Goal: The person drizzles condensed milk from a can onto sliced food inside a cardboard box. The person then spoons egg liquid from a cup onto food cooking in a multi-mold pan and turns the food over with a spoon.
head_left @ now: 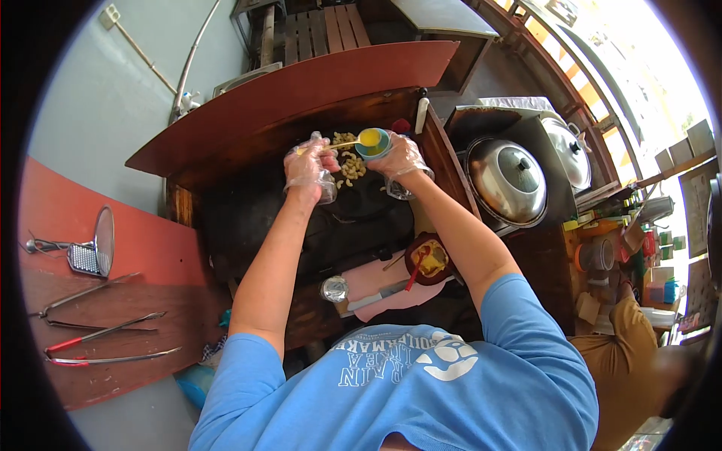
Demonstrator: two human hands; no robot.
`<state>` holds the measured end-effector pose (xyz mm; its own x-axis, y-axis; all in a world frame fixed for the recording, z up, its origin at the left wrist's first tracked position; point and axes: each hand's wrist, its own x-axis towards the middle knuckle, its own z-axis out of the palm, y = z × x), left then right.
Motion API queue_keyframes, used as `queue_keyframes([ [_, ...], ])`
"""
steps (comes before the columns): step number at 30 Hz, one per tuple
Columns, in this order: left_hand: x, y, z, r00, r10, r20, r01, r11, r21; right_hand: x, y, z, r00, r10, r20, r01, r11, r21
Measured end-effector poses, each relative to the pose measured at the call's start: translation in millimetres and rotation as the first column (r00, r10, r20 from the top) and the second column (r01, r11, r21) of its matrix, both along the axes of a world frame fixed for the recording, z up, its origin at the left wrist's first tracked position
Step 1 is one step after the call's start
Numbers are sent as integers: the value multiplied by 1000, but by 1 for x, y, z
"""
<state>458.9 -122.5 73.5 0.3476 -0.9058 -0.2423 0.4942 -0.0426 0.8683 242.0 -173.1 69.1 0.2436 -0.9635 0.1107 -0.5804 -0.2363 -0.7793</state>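
Both of my hands wear clear plastic gloves. My left hand (310,167) is closed on the handle of a spoon (369,137), whose bowl carries yellow liquid. Under the spoon, my right hand (404,158) grips a small teal cup (382,146). Below and between my hands lie several pale, curved food pieces (352,167) on a dark cooking surface (301,233). I cannot make out exactly what food they are.
Near me, a knife (383,294) rests on a pink cloth (368,276) beside a foil-topped container (335,289) and a brown bowl (431,279). Lidded pots (508,180) stand right. Tongs (105,334) and a grater (84,259) hang left. Another person (624,361) is at right.
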Motion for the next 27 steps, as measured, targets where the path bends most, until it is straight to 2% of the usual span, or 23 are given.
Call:
queue_keyframes([
  [13,61,-1,1,978,188,91,-189,982,4,-13,12,18,1000,4,-17,-3,999,52],
  [16,68,5,-12,962,214,169,-208,977,-54,-22,15,22,1000,0,-16,0,1000,20],
  [18,70,7,-27,951,175,255,-158,984,-87,-27,15,21,1000,19,-5,-19,1000,-20],
  [19,69,7,-35,916,159,369,-141,987,-75,-29,16,22,1000,17,-6,-18,1000,-18],
  [20,67,7,-42,916,157,369,-140,988,-73,-31,18,23,1000,14,-5,-14,1000,-28],
  [22,57,11,-48,776,130,617,-126,991,-49,-34,23,31,1000,12,-2,-12,999,-36],
  [23,54,16,-49,695,128,708,-81,992,-101,-36,25,35,1000,13,-18,-13,999,-38],
  [24,58,16,-56,693,127,709,-81,992,-99,-38,27,37,999,14,-34,-15,999,-39],
  [25,63,18,-63,454,227,862,17,965,-263,-39,28,36,999,13,-32,-14,999,-37],
  [26,67,18,-70,187,354,916,158,910,-384,-41,29,36,999,20,-27,-21,999,-31],
  [27,67,23,-59,48,417,908,245,876,-415,-42,30,36,999,28,-22,-29,999,-26],
])
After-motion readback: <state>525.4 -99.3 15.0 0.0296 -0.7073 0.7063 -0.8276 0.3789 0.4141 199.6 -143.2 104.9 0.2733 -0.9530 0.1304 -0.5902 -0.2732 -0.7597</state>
